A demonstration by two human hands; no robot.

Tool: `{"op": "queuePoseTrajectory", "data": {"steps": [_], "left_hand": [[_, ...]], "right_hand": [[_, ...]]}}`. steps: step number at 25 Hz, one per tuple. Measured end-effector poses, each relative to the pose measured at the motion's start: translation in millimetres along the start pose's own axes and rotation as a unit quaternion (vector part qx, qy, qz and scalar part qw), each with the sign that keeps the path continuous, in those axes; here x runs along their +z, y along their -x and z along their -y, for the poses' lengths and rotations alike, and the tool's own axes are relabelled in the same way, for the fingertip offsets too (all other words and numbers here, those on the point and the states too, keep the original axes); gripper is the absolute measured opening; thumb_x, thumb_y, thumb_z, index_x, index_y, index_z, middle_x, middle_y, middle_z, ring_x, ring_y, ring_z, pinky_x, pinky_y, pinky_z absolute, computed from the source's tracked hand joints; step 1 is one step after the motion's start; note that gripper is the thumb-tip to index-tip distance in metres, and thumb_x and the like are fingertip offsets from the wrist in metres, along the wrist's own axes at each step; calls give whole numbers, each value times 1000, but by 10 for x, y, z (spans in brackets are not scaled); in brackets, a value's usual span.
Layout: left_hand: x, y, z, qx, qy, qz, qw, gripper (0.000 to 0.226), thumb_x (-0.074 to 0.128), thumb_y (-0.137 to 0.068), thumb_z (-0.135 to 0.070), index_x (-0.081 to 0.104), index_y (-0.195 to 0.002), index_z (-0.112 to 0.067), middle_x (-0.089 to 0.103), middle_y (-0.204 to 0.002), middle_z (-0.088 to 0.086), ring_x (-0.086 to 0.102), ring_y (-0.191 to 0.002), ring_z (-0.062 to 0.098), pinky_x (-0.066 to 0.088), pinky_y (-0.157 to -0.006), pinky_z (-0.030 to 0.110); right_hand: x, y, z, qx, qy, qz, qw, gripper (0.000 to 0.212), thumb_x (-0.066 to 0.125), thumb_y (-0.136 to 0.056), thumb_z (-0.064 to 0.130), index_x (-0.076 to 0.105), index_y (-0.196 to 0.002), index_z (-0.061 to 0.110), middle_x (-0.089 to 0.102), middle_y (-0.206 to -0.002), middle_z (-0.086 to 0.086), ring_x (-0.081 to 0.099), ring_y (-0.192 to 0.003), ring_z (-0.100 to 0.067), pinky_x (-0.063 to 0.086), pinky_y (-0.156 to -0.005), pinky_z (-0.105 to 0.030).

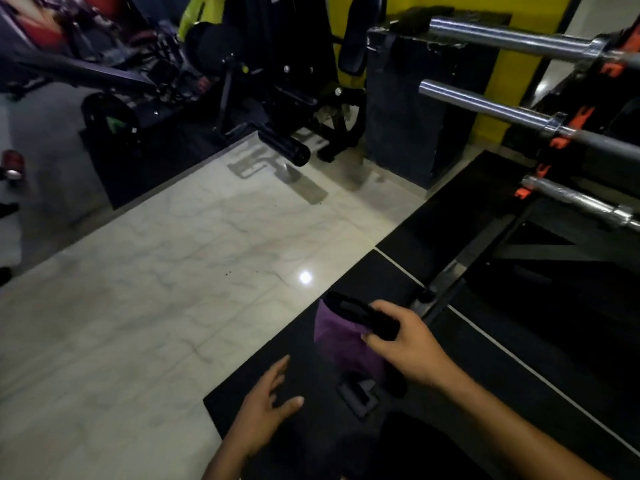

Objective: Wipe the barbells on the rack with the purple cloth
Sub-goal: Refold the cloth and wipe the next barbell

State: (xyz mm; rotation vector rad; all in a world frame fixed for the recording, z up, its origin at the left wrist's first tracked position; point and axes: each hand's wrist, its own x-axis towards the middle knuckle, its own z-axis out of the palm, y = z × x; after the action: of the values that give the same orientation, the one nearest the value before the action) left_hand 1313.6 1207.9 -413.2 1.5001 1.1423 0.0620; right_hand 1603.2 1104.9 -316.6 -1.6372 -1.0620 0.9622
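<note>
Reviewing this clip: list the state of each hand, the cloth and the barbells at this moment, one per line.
right hand: grips the purple cloth together with a dark object.
left hand: open, fingers spread, holding nothing.
purple cloth: bunched, hanging from the right hand, off the bars.
barbells: three lying on the rack, untouched.
rack: holding the barbells at right.

The single head view looked forward and steeply down from standing height, close above the marble floor point(173, 271), with the barbell rack point(571, 161) rising at its upper right.

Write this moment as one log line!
right hand: grips purple cloth | left hand: open | barbells: untouched
</note>
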Motion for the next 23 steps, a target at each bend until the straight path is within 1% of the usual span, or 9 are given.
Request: {"op": "queuePoseTrajectory", "data": {"steps": [3, 7, 11, 13, 15, 17, 19, 21, 23], "left_hand": [[-192, -238, -422, 14, 104, 45, 993, 80, 85, -78, -22, 41, -142, -42, 60, -135, -21, 55, -126, 1, 46, -106, 29], [-441, -554, -855, 27, 186, 51, 981, 58, 80, -82, -10, 56, -134, -16, 68, -129, 5, 63, -121, 25, 47, -106, 44], [-734, -1026, -1234, 86, 98, 28, 991, 24, 79, -82, -16, 71, -104, -13, 74, -104, 8, 68, -98, 26, 55, -86, 33], [-855, -1334, -1496, 146, -22, 44, 988, 15, 79, -83, -22, 72, -96, -23, 71, -97, 0, 67, -91, 18, 54, -80, 31], [-867, -1704, -1802, 253, -186, 78, 946, 15, 74, -88, -34, 69, -102, -36, 63, -98, -12, 63, -91, 6, 53, -81, 28], [-776, -2039, -2169, 345, -311, 99, 880, 19, 66, -90, -44, 61, -108, -43, 55, -101, -22, 58, -92, -1, 49, -79, 21], [-716, -2424, -2509, 394, -331, 135, 847, 25, 65, -90, -45, 54, -113, -46, 51, -105, -29, 55, -95, -6, 46, -79, 16], [-791, -2842, -2824, 416, -317, 180, 833, 32, 67, -89, -41, 52, -117, -48, 52, -113, -33, 55, -102, -8, 46, -85, 16], [-920, -3214, -3097, 426, -290, 202, 833, 44, 72, -86, -37, 51, -122, -53, 55, -118, -33, 57, -104, -7, 49, -87, 19]], "right_hand": [[125, -265, 180, 11, -235, 38, 971, 25, 72, -85, -6, 69, -107, 7, 71, -100, -13, 67, -97, -16, 53, -87, -29], [217, -670, 184, 54, -321, 20, 945, 37, 73, -81, -5, 71, -114, 13, 71, -111, -14, 67, -103, -22, 55, -92, -32], [-89, -990, 51, 26, -41, -16, 999, 56, 81, -84, 18, 53, -131, 34, 64, -122, 20, 58, -116, 6, 46, -103, -18], [-256, -1161, -26, 2, 128, -42, 991, 71, 80, -81, 41, 41, -141, 39, 52, -134, 23, 49, -125, 8, 40, -110, -21], [-278, -1394, -123, -42, 272, -34, 961, 87, 70, -79, 58, 28, -151, 35, 37, -152, 13, 33, -143, -5, 30, -119, -31], [-185, -1707, -169, -51, 332, 10, 942, 91, 64, -80, 61, 22, -155, 31, 28, -160, 6, 19, -151, -10, 19, -123, -32], [-93, -2073, -169, -28, 313, -3, 949, 73, 63, -88, 53, 35, -148, 25, 47, -148, 2, 38, -140, -11, 30, -117, -32], [-101, -2397, -89, 12, 269, -64, 961, 42, 61, -95, 42, 52, -129, 19, 64, -121, -3, 59, -111, -16, 46, -97, -36], [-164, -2587, 24, 49, 238, -119, 963, 25, 55, -99, 36, 58, -113, 17, 66, -109, -4, 61, -99, -20, 49, -87, -39]]}}
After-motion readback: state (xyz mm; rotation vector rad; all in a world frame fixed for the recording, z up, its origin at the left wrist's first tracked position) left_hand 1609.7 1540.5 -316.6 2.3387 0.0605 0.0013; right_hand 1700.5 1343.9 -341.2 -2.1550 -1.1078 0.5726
